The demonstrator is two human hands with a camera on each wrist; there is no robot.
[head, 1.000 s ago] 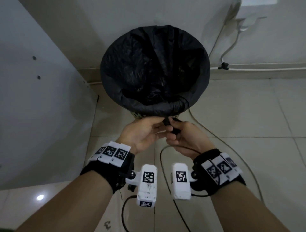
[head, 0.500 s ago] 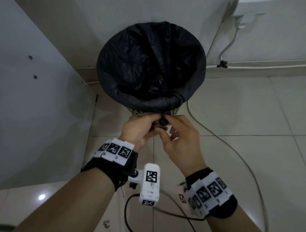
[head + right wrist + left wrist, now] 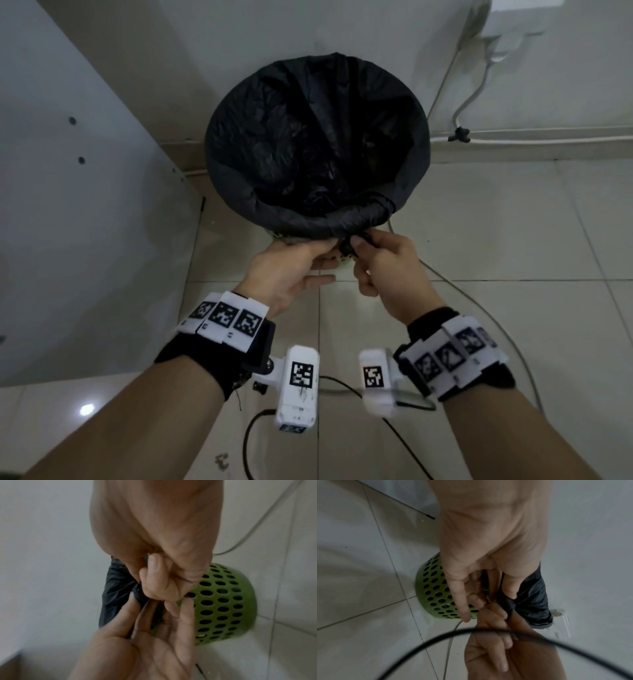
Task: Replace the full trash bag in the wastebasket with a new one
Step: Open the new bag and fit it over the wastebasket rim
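Observation:
A black trash bag (image 3: 308,137) lines the green perforated wastebasket (image 3: 433,588), its edge rolled over the rim. At the near rim, a twisted knot of the bag (image 3: 349,245) sticks out. My right hand (image 3: 383,267) pinches this knot with curled fingers (image 3: 154,582). My left hand (image 3: 291,270) reaches under the rim beside it, thumb (image 3: 510,588) on the bag fold with the other fingers behind it, index finger straight down the basket wall. The two hands touch. What lies inside the bag is too dark to see.
A white panel (image 3: 68,205) stands close on the left and a wall behind the basket. A grey cable (image 3: 479,301) runs along the tiled floor on the right. Black wrist-camera cables (image 3: 253,438) loop near my forearms. A white pipe (image 3: 548,135) follows the skirting.
My right hand let the knot go half a second ago and has turned and taken it again from the right. The left hand stayed under the rim, its fingers now straighter.

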